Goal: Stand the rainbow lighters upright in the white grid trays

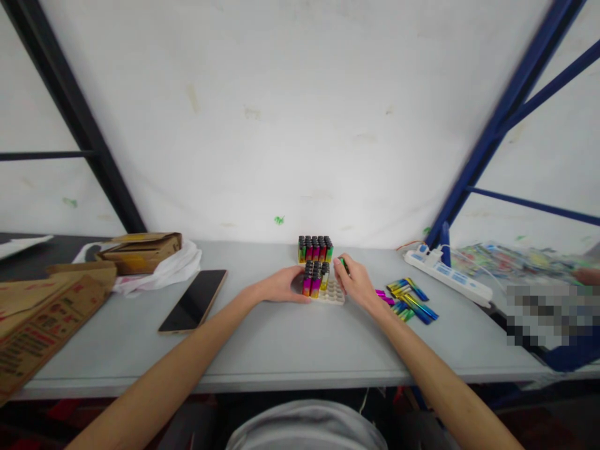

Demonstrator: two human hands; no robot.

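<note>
A pale tray with round holes (334,294) sits on the table, its left part filled with upright lighters (312,282) in pink, purple and yellow with black tops. My left hand (285,285) grips the tray's left side, thumb along the front edge and fingers behind. Above the tray's right side, my right hand (352,278) is closed on a lighter (345,266), mostly hidden by the fingers. Just behind stands a block of lighters (315,249) in several colours. Shiny flat sleeves (412,303) in blue, yellow and green lie loose beside my right wrist.
A phone (194,301) lies flat on the left. Cardboard boxes (140,253) and a white plastic bag (162,275) are further left. A power strip (447,275) lies at the right. Beyond the blue frame, a blurred pile (520,265) and part of another person's hand (588,276) show.
</note>
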